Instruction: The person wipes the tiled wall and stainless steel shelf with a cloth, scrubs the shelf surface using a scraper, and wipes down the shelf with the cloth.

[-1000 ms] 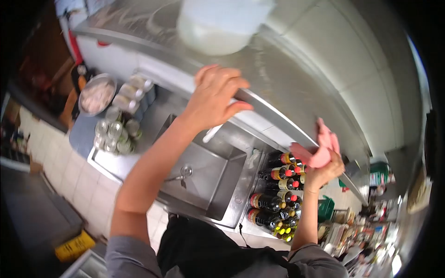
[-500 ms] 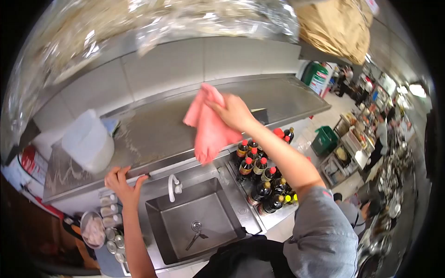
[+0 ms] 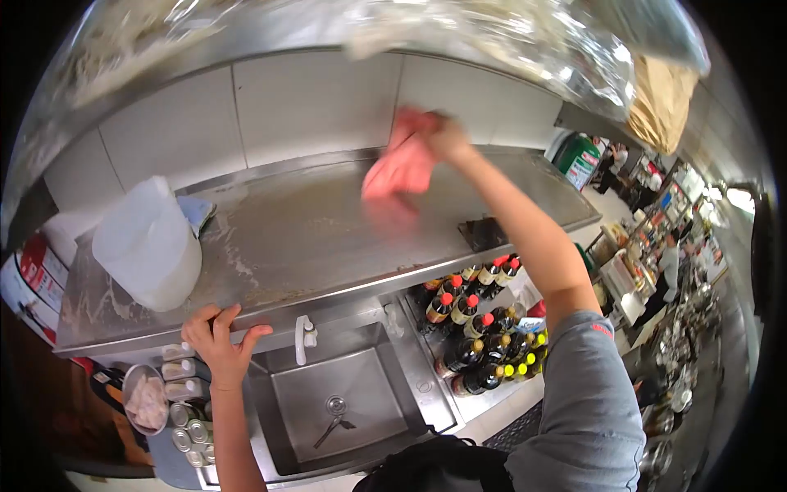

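Note:
My right hand (image 3: 449, 138) is raised over the back of the steel shelf (image 3: 311, 221), near the tiled wall. It is closed on a pink cloth (image 3: 402, 170), which hangs down to the left; both are smeared by motion. My left hand (image 3: 220, 338) rests at the shelf's front edge, fingers spread and thumb pointing right, holding nothing. Left on the shelf stands a translucent white plastic container (image 3: 152, 250), with a blue and yellow sponge or pad (image 3: 197, 211) behind it. A dark flat object (image 3: 482, 234) lies on the shelf under my right forearm.
Below the shelf is a steel sink (image 3: 340, 402) with a white faucet (image 3: 303, 338). Several dark sauce bottles (image 3: 471, 354) crowd its right side. Cans (image 3: 193, 430) and a bowl (image 3: 147, 402) stand at left. Plastic-wrapped goods (image 3: 492, 37) hang overhead. People work at far right.
My right hand has lifted the pink cloth up and back toward the wall, slightly right. My left hand stays at the shelf edge. The camera view has shifted a little.

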Action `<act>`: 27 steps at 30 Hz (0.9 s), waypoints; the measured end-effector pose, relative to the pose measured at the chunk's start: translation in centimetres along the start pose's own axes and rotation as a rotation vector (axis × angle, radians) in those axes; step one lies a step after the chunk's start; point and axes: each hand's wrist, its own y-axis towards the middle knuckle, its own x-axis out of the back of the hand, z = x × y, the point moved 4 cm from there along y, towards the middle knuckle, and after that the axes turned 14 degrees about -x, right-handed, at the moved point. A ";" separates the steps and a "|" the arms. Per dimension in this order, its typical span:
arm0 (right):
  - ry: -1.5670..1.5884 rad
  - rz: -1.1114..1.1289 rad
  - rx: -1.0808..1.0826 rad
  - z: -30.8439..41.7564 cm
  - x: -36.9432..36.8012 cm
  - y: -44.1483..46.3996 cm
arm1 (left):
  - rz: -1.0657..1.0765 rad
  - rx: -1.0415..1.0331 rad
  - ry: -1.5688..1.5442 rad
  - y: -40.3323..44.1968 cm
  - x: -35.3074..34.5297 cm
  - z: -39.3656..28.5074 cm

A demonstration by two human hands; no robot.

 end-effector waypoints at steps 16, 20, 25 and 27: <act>0.168 -1.045 0.398 26.2 -12.0 2.1 | -0.025 -0.019 -0.031 0.5 -0.1 0.2; 0.233 -0.675 0.858 24.0 -8.2 0.3 | -0.024 0.005 -0.006 0.3 0.0 0.0; -0.068 -0.674 0.770 5.4 -1.1 10.2 | -0.024 -0.062 0.024 -0.5 -0.4 0.4; -0.994 -0.946 0.208 -3.3 3.2 12.1 | -0.031 -0.064 0.031 -0.7 -0.6 0.3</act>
